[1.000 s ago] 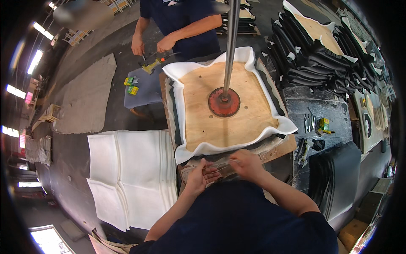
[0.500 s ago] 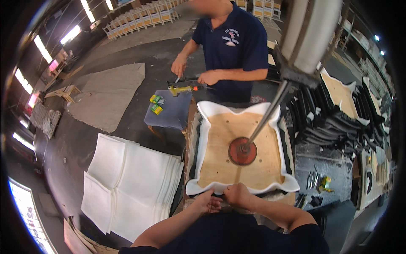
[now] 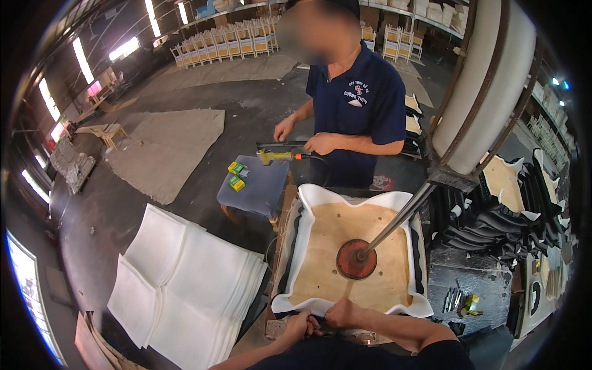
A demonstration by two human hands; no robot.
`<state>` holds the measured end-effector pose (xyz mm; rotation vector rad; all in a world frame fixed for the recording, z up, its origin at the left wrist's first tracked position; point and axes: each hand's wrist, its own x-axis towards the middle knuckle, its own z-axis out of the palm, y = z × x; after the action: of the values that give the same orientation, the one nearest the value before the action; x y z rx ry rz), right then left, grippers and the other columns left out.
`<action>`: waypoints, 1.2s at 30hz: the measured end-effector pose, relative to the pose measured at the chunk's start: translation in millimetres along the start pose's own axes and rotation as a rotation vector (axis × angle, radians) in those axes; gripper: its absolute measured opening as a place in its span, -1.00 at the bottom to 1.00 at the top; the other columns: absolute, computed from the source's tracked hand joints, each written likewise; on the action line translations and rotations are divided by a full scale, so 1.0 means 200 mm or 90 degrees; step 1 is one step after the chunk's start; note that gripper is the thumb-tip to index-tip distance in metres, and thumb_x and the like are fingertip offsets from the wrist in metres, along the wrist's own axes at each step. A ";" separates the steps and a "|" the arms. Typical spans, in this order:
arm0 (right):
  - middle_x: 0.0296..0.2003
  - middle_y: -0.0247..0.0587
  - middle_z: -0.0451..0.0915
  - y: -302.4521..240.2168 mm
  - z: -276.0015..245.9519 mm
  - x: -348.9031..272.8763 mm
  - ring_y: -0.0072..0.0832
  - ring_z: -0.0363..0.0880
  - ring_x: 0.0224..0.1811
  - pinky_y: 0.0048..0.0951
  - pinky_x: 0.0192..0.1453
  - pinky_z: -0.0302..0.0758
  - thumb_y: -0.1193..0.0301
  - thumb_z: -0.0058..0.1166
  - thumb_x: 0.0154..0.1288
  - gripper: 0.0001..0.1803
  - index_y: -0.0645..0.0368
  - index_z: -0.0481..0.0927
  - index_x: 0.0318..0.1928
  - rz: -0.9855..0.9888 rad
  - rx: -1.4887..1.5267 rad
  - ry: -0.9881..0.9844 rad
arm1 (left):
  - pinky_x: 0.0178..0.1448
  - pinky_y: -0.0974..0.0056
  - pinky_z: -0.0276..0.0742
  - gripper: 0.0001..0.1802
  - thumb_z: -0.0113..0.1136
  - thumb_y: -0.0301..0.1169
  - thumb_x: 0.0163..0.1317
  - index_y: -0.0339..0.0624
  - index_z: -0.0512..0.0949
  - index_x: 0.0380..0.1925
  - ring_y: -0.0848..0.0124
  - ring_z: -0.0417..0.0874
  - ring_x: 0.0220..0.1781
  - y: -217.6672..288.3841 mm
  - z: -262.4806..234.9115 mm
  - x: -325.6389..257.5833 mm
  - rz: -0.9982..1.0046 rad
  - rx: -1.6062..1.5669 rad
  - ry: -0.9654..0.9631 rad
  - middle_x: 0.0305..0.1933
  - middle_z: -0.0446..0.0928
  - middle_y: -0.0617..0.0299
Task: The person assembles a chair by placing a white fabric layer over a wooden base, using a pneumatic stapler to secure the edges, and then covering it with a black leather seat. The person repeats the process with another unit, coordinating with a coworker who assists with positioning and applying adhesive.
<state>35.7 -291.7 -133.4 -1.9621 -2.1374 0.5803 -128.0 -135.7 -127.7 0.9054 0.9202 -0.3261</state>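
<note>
A wooden seat panel [image 3: 320,240] lies face up on a stand, edged by white foam padding [image 3: 298,303] that curls up around it. Black cover material [image 3: 418,262] shows outside the foam. Pressing on the panel's middle is a red round press foot [image 3: 356,259] on a metal rod [image 3: 404,216]. At the panel's near edge, my right hand [image 3: 345,313] is closed over the foam rim. Just left of it, my left hand [image 3: 300,325] has its fingers curled at dark cover material below the rim; its fingertips are partly hidden.
Across the stand a co-worker [image 3: 357,105] holds a yellow staple gun [image 3: 271,155] over a blue-grey stool [image 3: 250,194] with small green-yellow boxes. White foam sheets [image 3: 197,277] are stacked at left. Black-covered seats [image 3: 487,225] pile up at right, beside a dark table [image 3: 441,271] with tools.
My view has tilted up, so the scene sits lower. My left hand's fingers have curled in at the near edge; my right hand stays on the rim. The co-worker still holds the staple gun.
</note>
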 end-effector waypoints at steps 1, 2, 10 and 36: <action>-0.46 -0.23 0.72 -0.01 0.00 -0.01 -0.12 0.80 -0.39 -0.06 -0.33 0.70 0.19 0.20 0.38 -0.77 -0.02 0.73 -0.39 -0.022 -0.001 0.034 | -0.28 -0.08 0.81 -0.32 -0.15 -0.07 0.71 -0.44 0.60 -0.43 0.09 0.57 -0.64 -0.01 -0.01 -0.02 0.013 0.017 0.002 -0.70 0.37 0.06; -0.47 -0.24 0.71 -0.02 0.00 -0.03 -0.12 0.79 -0.40 -0.07 -0.33 0.70 0.19 0.22 0.38 -0.77 -0.02 0.72 -0.40 -0.041 -0.002 0.068 | -0.22 -0.08 0.85 -0.29 -0.14 -0.06 0.72 -0.44 0.60 -0.48 0.10 0.61 -0.61 -0.02 -0.02 -0.03 0.031 0.038 -0.005 -0.68 0.42 0.01; -0.28 -0.21 0.77 -0.27 -0.12 -0.15 -0.13 0.84 -0.20 0.00 -0.14 0.74 0.19 0.28 0.37 -0.80 0.00 0.74 -0.15 0.269 -0.067 -0.101 | -0.15 -0.01 0.84 -0.31 -0.12 0.04 0.74 -0.45 0.65 -0.21 0.05 0.80 -0.40 -0.03 -0.02 0.00 -0.040 -0.039 -0.060 -0.52 0.62 0.01; -0.31 -0.01 0.76 -0.27 0.21 -0.78 0.07 0.76 -0.21 0.14 -0.07 0.64 0.38 0.29 0.35 -0.92 0.02 0.79 -0.20 0.503 -0.054 0.406 | -0.31 0.16 0.77 -0.44 0.03 -0.02 0.59 -0.36 0.73 -0.13 0.20 0.82 -0.45 -0.10 0.19 -0.06 0.048 0.027 -0.081 -0.40 0.80 -0.03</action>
<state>-13.3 -455.3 -130.3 -2.5504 -1.0028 -0.0721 -126.5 -178.3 -117.6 0.9447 0.7628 -0.3361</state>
